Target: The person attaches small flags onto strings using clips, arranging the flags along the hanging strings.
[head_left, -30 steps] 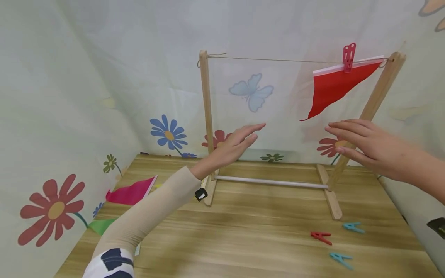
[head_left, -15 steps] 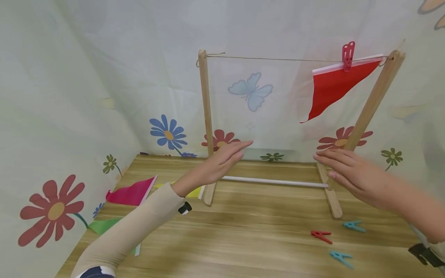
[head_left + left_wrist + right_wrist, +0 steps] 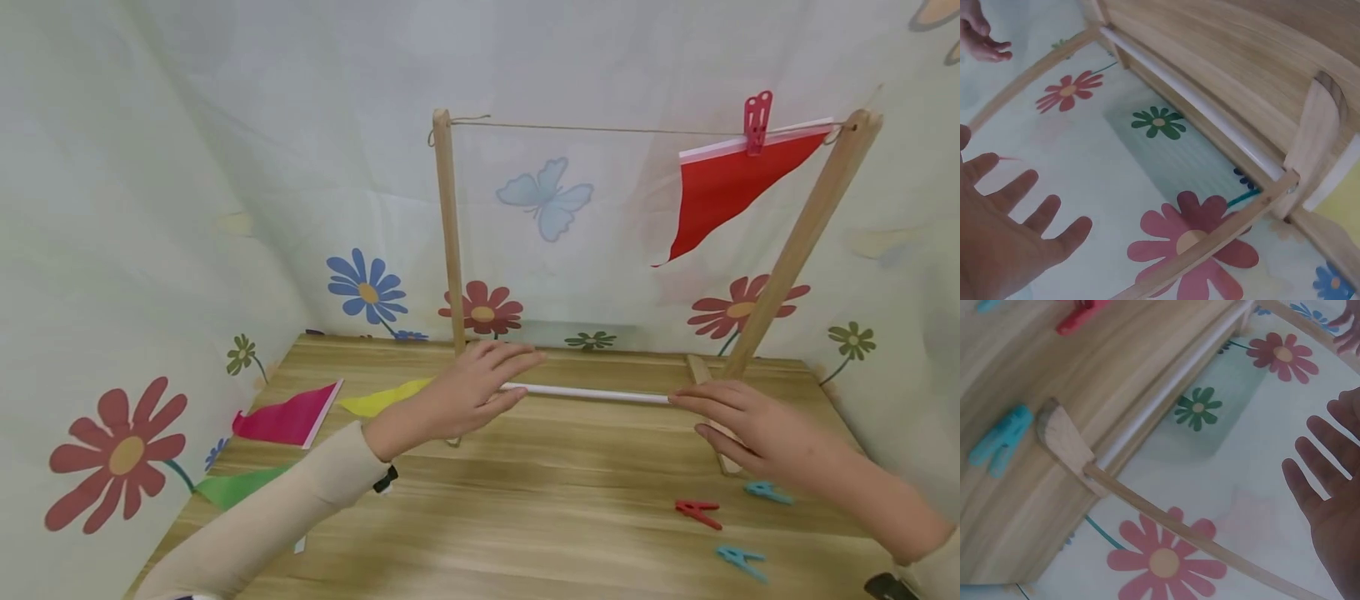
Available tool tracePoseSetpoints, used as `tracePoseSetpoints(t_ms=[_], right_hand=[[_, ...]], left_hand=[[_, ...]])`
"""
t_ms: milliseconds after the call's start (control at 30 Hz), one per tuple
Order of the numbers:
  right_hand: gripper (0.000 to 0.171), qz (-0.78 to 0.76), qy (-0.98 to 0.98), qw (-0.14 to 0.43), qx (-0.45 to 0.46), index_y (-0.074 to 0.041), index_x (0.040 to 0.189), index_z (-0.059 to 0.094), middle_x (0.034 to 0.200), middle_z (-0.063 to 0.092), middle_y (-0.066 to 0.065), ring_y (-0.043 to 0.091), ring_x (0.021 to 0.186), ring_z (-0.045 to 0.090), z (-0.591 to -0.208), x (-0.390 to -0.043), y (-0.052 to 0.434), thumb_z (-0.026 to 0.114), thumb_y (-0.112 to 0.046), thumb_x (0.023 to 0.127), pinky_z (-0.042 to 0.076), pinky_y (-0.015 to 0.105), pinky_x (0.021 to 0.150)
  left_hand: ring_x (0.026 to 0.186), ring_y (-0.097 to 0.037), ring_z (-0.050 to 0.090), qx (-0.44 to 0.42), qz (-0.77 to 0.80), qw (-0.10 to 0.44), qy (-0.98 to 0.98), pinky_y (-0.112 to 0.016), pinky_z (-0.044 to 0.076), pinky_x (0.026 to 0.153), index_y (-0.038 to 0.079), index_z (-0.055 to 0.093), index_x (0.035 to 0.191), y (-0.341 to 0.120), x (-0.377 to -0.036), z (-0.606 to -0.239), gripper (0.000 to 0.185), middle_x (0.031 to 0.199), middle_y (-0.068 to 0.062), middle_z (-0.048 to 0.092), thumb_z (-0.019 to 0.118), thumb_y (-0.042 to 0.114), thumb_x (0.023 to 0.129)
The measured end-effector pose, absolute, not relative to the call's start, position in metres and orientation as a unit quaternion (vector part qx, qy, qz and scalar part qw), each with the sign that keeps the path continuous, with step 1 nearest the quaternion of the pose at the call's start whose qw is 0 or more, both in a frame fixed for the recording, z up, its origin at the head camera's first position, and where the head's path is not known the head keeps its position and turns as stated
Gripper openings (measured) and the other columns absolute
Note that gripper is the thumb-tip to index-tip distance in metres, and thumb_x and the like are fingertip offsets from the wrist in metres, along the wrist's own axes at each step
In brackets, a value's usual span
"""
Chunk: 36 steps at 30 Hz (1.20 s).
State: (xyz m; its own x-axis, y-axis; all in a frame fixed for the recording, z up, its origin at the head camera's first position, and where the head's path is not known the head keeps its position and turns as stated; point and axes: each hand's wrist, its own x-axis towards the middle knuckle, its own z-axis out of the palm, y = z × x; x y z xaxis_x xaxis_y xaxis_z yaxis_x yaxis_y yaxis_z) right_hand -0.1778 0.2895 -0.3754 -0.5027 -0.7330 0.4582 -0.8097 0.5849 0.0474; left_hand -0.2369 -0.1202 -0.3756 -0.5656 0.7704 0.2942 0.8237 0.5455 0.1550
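My left hand (image 3: 465, 390) hovers in front of the left foot of a wooden rack (image 3: 451, 242), holding nothing. Its fingers are spread in the left wrist view. Near the rack's right foot is my right hand (image 3: 757, 423), with straight fingers and nothing held; its palm (image 3: 1335, 531) shows in the right wrist view. Between the hands runs the rack's white bottom rod (image 3: 592, 393). On the string (image 3: 585, 129) at the top, a pink clothespin (image 3: 757, 123) holds a red pennant (image 3: 727, 187), which hangs tilted at the right end.
Two blue clothespins (image 3: 741, 562) and a red clothespin (image 3: 699, 512) lie at the right of the wooden table (image 3: 525, 517). Pink (image 3: 288, 417), yellow and green pennants lie at the left, the green pennant (image 3: 240, 487) partly behind my left sleeve. A flower-printed curtain stands behind.
Both hands have come down from in front of the rack's upper space to the level of its bottom rod, the left also shifting left. The clipped red pennant stays on the string.
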Motion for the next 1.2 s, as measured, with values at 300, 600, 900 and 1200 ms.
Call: tracePoseSetpoints(t_ms=[300,600,900,1200], right_hand=[[0.046,0.123,-0.846,0.230,0.465,-0.010,0.132,0.066,0.128,0.065,0.004,0.024,0.112,0.060,-0.408,-0.170,0.291,0.045,-0.042,0.108,0.023,0.006,0.110],[0.057,0.087,-0.871,0.204,0.439,-0.013,0.136,0.065,0.131,0.064,-0.001,0.021,0.116,0.060,-0.430,-0.157,0.293,0.030,-0.049,0.109,0.025,0.008,0.112],[0.040,0.095,-0.874,0.202,0.431,-0.014,0.135,0.066,0.129,0.066,-0.001,0.020,0.116,0.060,-0.449,-0.151,0.295,0.068,-0.030,0.099,0.019,0.007,0.113],[0.035,0.113,-0.866,0.212,0.439,-0.011,0.128,0.069,0.126,0.068,0.001,0.023,0.113,0.060,-0.470,-0.150,0.301,0.065,-0.032,0.101,0.015,0.009,0.115]], left_hand=[[0.139,-0.032,0.041,-0.454,-0.025,0.175,-0.873,-0.058,0.031,0.115,0.029,0.040,0.157,-0.124,-0.225,-0.386,0.055,0.155,-0.004,0.045,0.046,0.045,0.105],[0.147,-0.034,0.031,-0.428,0.040,0.196,-0.881,-0.067,0.024,0.116,0.038,0.037,0.158,-0.138,-0.215,-0.399,0.058,0.156,-0.001,0.043,0.049,0.049,0.102],[0.153,-0.033,0.020,-0.410,0.040,0.199,-0.889,-0.069,0.011,0.119,0.039,0.034,0.159,-0.160,-0.209,-0.409,0.065,0.162,-0.001,0.035,0.057,0.048,0.098],[0.148,-0.037,0.032,-0.382,0.044,0.173,-0.907,-0.071,0.018,0.116,0.039,0.034,0.158,-0.185,-0.201,-0.422,0.061,0.164,-0.001,0.032,0.052,0.049,0.100]])
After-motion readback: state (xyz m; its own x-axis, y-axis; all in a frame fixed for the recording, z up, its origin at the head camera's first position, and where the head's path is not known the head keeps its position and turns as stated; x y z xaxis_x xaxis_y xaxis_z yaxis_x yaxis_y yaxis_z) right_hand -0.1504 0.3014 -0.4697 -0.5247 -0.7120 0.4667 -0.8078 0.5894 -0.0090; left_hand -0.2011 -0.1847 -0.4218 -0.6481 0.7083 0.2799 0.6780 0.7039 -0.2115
